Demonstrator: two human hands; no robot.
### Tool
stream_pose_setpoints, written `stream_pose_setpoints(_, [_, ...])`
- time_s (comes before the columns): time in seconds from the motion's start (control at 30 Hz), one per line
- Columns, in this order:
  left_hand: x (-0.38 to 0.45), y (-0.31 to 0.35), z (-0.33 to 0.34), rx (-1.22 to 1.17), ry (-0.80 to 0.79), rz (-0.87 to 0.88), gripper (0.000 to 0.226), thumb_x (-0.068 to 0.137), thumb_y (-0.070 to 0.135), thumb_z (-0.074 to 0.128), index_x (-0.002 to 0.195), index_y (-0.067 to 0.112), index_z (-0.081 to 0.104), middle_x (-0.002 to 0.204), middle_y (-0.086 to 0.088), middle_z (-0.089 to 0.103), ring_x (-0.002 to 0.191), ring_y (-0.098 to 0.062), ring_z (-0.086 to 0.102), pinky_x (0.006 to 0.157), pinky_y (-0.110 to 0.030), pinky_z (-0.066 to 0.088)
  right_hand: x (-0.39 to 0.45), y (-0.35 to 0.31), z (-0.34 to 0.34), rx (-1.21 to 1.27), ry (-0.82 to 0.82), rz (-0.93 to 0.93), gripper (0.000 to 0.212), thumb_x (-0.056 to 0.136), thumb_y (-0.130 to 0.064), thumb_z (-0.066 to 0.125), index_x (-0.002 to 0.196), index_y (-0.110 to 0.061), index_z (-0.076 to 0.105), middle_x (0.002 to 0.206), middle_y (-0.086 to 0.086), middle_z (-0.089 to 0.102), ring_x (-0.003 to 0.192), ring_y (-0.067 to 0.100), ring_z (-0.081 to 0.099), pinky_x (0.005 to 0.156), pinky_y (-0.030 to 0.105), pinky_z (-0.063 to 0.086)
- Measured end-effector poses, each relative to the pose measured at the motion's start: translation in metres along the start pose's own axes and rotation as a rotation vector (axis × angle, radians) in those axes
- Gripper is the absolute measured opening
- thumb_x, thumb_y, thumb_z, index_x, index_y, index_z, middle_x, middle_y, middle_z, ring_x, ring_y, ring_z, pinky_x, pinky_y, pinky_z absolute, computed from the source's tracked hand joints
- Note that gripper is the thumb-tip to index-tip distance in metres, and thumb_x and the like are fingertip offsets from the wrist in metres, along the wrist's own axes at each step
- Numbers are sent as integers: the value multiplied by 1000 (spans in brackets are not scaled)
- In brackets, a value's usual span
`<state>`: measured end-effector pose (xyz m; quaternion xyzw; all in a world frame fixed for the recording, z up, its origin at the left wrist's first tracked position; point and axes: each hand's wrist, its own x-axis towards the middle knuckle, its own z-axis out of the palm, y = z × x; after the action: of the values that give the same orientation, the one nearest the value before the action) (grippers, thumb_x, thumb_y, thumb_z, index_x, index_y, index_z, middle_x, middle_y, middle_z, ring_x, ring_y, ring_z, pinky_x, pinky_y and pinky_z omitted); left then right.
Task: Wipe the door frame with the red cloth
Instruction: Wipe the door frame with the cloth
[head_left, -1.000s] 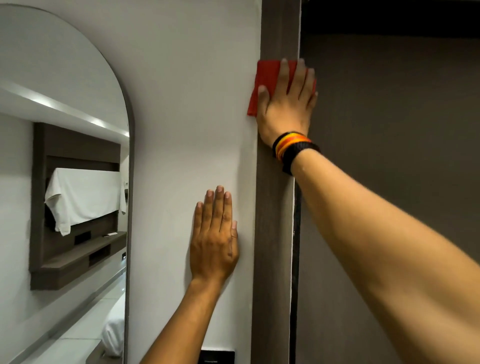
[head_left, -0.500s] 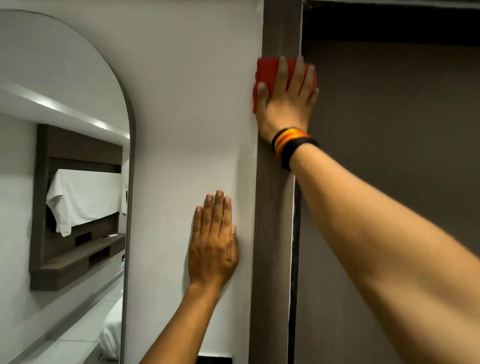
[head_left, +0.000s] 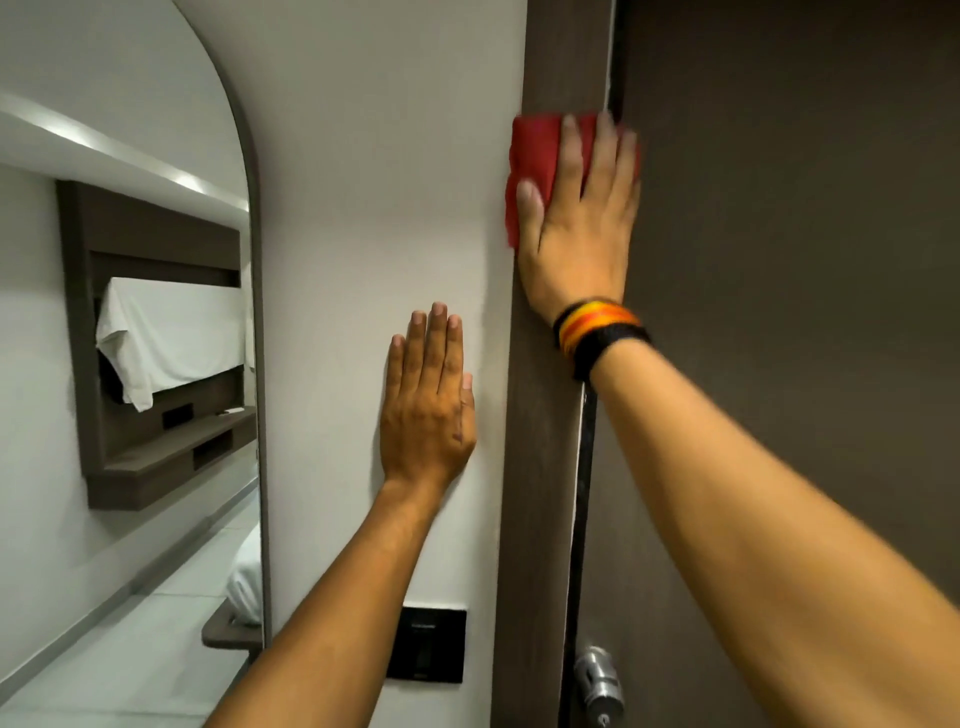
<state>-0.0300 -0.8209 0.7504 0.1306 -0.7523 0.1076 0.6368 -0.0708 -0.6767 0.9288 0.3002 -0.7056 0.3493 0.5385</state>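
A dark brown door frame (head_left: 540, 467) runs vertically through the middle of the view. My right hand (head_left: 582, 223) presses a folded red cloth (head_left: 532, 156) flat against the frame, high up, fingers spread over it. The cloth sticks out to the left of my hand, slightly over the white wall. My left hand (head_left: 426, 405) lies flat on the white wall (head_left: 374, 208) left of the frame, fingers together and pointing up, holding nothing.
The brown door (head_left: 805, 312) fills the right side, with a metal handle (head_left: 597, 680) low down. An arched mirror (head_left: 130, 364) hangs on the wall at left. A black switch plate (head_left: 431, 644) sits on the wall below my left arm.
My right hand has slid the red cloth down the frame, closer to the level of my left hand. The view has tilted down, bringing the door handle and switch plate into sight.
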Motion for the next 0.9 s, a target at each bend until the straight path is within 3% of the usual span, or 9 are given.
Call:
stream_pose_setpoints(0.2, [2,4,-8,-2,-44,-16,59,110,25,30,165,8,16,174,-13,16,162,-31,14,133,-46,12,-180,27,32,-1,-58,62,67,106,-50,33,162,-17,18,172,15,8,160,39,2,126,60,16])
stream_pose_setpoints(0.33, [-6,13,-29,-135,-109,-43,58,107,19,32,163,5,24,172,-14,21,162,-31,16,133,-46,12,-280,44,43,19,-146,80,70,105,-50,36,163,-17,13,172,15,2,159,41,1,126,62,16])
stream_pose_setpoints(0.47, [-76,34,-51,-263,-139,-9,51,105,22,40,152,5,48,158,-16,50,150,-31,45,124,-50,37,-353,54,42,6,-280,117,78,103,-48,39,164,-19,2,172,17,-2,159,42,0,124,64,19])
stream_pose_setpoints(0.53, [-123,48,-60,-318,-222,-29,48,103,29,47,147,9,55,147,-11,61,137,-27,58,113,-46,50,-376,56,39,1,-356,118,84,100,-46,47,164,-18,-1,172,17,-3,159,41,-2,123,65,20])
stream_pose_setpoints(0.63, [-167,66,-71,-454,-435,-267,52,102,47,51,148,22,51,144,0,62,130,-16,60,106,-28,53,-389,56,25,22,-474,142,96,96,-41,59,163,-19,-7,172,14,-11,159,36,-13,125,63,18])
stream_pose_setpoints(0.7, [-179,73,-74,-515,-487,-405,50,101,49,55,145,27,51,141,4,61,127,-12,60,101,-19,50,-387,56,11,95,-558,153,92,100,-41,51,161,-24,-15,170,5,-24,158,28,-24,127,57,11])
stream_pose_setpoints(0.77, [-178,80,-79,-580,-458,-492,38,101,42,60,136,30,56,132,7,64,121,-12,62,99,-24,56,-380,57,-7,219,-606,149,88,101,-39,45,159,-32,-21,167,-6,-32,156,19,-29,128,51,11])
stream_pose_setpoints(0.83, [-172,87,-87,-670,-429,-544,23,100,30,63,123,32,61,121,10,65,113,-10,65,94,-33,61,-369,60,-27,395,-605,249,95,98,-28,52,157,-41,-20,166,-18,-31,158,11,-19,124,39,21])
stream_pose_setpoints(0.9, [-165,95,-99,-729,-434,-513,22,98,17,62,114,33,61,113,13,62,107,-4,64,89,-33,61,-358,67,-47,550,-540,429,106,92,-15,64,159,-42,-13,168,-22,-21,155,4,1,121,30,22])
